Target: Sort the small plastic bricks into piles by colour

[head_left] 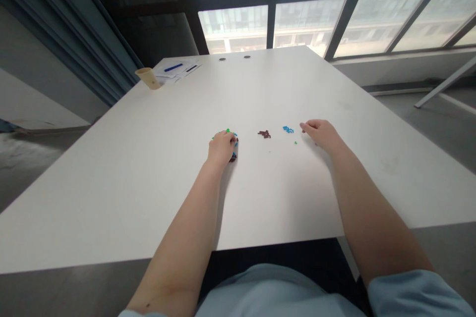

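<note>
My left hand point(222, 147) rests on the white table point(167, 178) over a mixed heap of tiny green, blue and brown pieces point(233, 158). Its fingers are curled together and cover part of the heap, so whatever they pinch is hidden. To the right lies a small pile of brown pieces point(265, 134), then a pile of blue pieces point(287, 130). A single green piece point(296, 142) sits just below the blue ones. Just right of the blue pile, my right hand point(320, 133) is closed with its fingertips together; anything between them is too small to make out.
At the far left edge stands a beige cup point(148, 78) beside some papers point(178, 70) with a blue pen point(173, 67) on them. Two dark round discs point(222, 59) are set at the table's far end, near the windows point(234, 29). A blue curtain point(82, 29) hangs at left.
</note>
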The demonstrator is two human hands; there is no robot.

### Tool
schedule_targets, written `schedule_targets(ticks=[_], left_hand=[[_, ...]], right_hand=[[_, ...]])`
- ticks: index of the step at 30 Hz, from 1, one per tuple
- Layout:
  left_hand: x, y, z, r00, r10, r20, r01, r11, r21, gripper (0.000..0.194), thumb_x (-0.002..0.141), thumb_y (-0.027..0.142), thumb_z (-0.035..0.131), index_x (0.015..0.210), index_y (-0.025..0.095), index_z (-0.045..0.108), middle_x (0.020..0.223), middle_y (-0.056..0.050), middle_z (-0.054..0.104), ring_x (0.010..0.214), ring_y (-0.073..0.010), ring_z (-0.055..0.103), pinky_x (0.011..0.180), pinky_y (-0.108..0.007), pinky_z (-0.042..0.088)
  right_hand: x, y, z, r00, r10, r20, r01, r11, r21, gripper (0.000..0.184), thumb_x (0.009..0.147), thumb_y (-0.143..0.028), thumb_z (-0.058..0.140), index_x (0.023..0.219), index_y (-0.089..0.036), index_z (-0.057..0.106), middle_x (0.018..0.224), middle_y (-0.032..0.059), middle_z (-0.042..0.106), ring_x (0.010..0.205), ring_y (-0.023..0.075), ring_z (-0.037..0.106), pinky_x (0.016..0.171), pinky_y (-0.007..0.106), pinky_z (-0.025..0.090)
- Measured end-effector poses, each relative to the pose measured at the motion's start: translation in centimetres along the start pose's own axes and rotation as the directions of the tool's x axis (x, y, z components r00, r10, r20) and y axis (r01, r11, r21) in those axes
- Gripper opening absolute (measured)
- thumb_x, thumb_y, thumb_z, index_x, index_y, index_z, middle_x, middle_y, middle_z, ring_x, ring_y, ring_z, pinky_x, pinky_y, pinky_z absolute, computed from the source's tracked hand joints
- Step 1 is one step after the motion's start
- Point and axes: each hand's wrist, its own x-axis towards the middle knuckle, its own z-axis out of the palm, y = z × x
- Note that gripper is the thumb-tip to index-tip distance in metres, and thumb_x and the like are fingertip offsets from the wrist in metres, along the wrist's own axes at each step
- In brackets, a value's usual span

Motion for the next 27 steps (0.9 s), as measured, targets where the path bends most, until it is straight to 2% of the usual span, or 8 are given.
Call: schedule_targets(ticks=[2, 4, 6, 8, 10, 13, 19, 27], left_hand=[[0.1, 0.3, -0.2, 0.999, 0.001, -0.033, -0.008, 0.980, -0.198, 0.017, 0.076, 0.014, 0.046, 0.081, 0.017, 0.062, 0.087, -0.007, 0.061, 0.082, -0.0182, 0.055, 0.076, -0.031, 0.042], [0.0, 0.9, -0.6, 0.998, -0.020, -0.066, -0.012, 0.888, -0.460, 0.013, 0.077, 0.019, 0.050, 0.084, 0.017, 0.061, 0.082, -0.004, 0.061, 0.074, -0.0148, 0.054, 0.072, -0.028, 0.042], [-0.2, 1.8, -1.1, 0.999, -0.042, -0.027, 0.007, 0.667, -0.745, 0.017, 0.075, 0.025, 0.056, 0.090, 0.018, 0.061, 0.080, -0.002, 0.061, 0.071, -0.0120, 0.054, 0.067, -0.025, 0.042], [-0.7, 2.7, -1.5, 0.994, 0.006, 0.110, 0.102, 0.342, -0.934, 0.025, 0.071, 0.029, 0.063, 0.094, 0.020, 0.062, 0.082, -0.001, 0.061, 0.070, -0.0093, 0.054, 0.065, -0.022, 0.042], [-1.2, 3.6, -1.7, 0.955, 0.136, 0.264, 0.257, 0.064, -0.964, 0.028, 0.066, 0.029, 0.070, 0.092, 0.020, 0.064, 0.081, -0.001, 0.061, 0.068, -0.0069, 0.054, 0.064, -0.020, 0.042], [-1.8, 4.4, -1.7, 0.875, 0.317, 0.367, 0.429, -0.150, -0.891, 0.026, 0.059, 0.026, 0.077, 0.082, 0.018, 0.067, 0.073, 0.000, 0.059, 0.063, -0.0050, 0.053, 0.060, -0.017, 0.042], [-2.4, 5.2, -1.6, 0.821, 0.434, 0.371, 0.523, -0.311, -0.794, 0.023, 0.057, 0.024, 0.079, 0.073, 0.014, 0.066, 0.061, 0.001, 0.052, 0.058, -0.0052, 0.049, 0.052, -0.015, 0.040], [-2.4, 5.4, -1.8, 0.819, 0.447, 0.361, 0.543, -0.396, -0.741, 0.023, 0.056, 0.023, 0.080, 0.069, 0.016, 0.063, 0.065, 0.003, 0.049, 0.058, -0.0041, 0.046, 0.052, -0.014, 0.038]], right_hand=[[0.0, 0.0, 0.0, 1.000, 0.006, -0.016, -0.006, 1.000, 0.005, 0.034, 0.074, -0.045, 0.046, 0.063, -0.016, 0.059, 0.044, -0.0026, 0.038, 0.047, 0.0112, 0.039, 0.051, 0.026, 0.028], [-0.1, 0.0, -0.1, 1.000, 0.003, -0.023, -0.003, 1.000, 0.006, 0.034, 0.074, -0.045, 0.046, 0.062, -0.016, 0.059, 0.044, -0.0027, 0.038, 0.047, 0.0113, 0.039, 0.051, 0.026, 0.028], [-0.1, 0.0, -0.1, 1.000, 0.000, -0.016, 0.000, 1.000, 0.005, 0.034, 0.074, -0.045, 0.046, 0.062, -0.016, 0.059, 0.044, -0.0027, 0.038, 0.047, 0.0115, 0.039, 0.052, 0.026, 0.028], [-0.1, -0.1, 0.0, 1.000, -0.005, -0.014, 0.005, 1.000, -0.001, 0.034, 0.074, -0.045, 0.046, 0.061, -0.016, 0.059, 0.045, -0.0024, 0.039, 0.048, 0.0115, 0.039, 0.051, 0.025, 0.028], [-0.1, -0.2, 0.1, 1.000, -0.015, -0.015, 0.015, 1.000, -0.012, 0.034, 0.073, -0.045, 0.046, 0.060, -0.016, 0.058, 0.047, -0.0021, 0.041, 0.049, 0.0115, 0.039, 0.051, 0.025, 0.026], [-0.2, -0.3, 0.2, 0.999, -0.029, -0.014, 0.029, 0.999, -0.026, 0.033, 0.073, -0.044, 0.046, 0.060, -0.016, 0.059, 0.048, -0.0017, 0.042, 0.051, 0.0116, 0.039, 0.051, 0.025, 0.025], [-0.2, -0.4, 0.4, 0.999, -0.053, -0.006, 0.053, 0.998, -0.034, 0.034, 0.074, -0.044, 0.046, 0.061, -0.016, 0.060, 0.048, -0.0016, 0.042, 0.050, 0.0117, 0.039, 0.051, 0.026, 0.024], [-0.3, -0.3, 0.5, 0.998, -0.058, 0.002, 0.058, 0.998, -0.022, 0.031, 0.075, -0.042, 0.047, 0.060, -0.017, 0.058, 0.049, -0.0023, 0.041, 0.050, 0.0109, 0.038, 0.051, 0.025, 0.024]])
